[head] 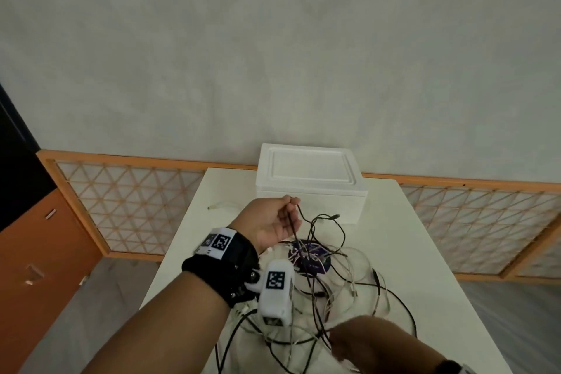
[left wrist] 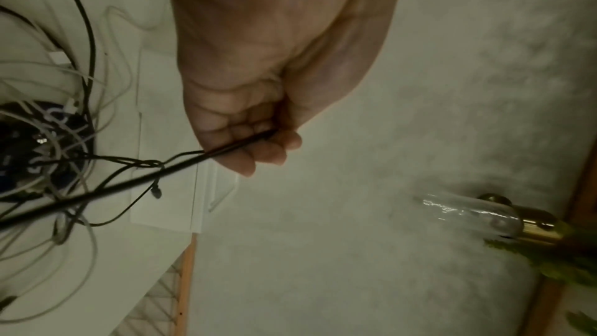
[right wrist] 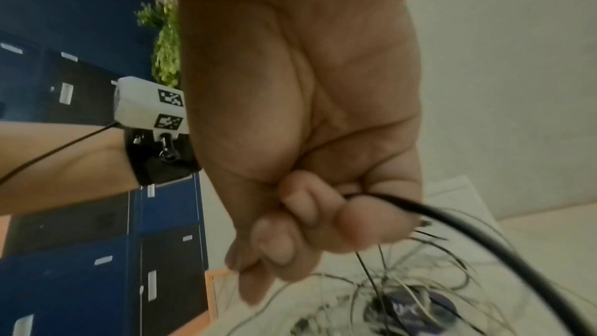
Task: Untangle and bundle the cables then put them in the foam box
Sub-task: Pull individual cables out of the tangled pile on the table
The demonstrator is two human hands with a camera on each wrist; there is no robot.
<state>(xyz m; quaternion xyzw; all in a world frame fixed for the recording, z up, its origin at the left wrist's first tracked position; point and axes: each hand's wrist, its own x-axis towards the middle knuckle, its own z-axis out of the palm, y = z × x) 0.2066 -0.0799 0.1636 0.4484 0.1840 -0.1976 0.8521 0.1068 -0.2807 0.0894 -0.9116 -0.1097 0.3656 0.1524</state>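
The left hand [head: 273, 223] is lifted over the middle of the white table [head: 403, 240]. Its fingers [left wrist: 258, 160] are curled round a thin black cable [head: 293, 223] and hold it up. The right hand [head: 358, 340] is low, by the near edge of the table. Only part of it shows from the head view. Its fingers [right wrist: 300, 216] are clenched round a black cable too; whether it is the same cable cannot be told. The pile of cables [head: 331, 285], black and white, lies in a messy heap on the table between the two hands. A dark round thing [head: 309, 256] lies under the pile, mostly hidden. The foam box [head: 309, 182] sits at the far edge of the table with its lid on, so its inside cannot be seen.
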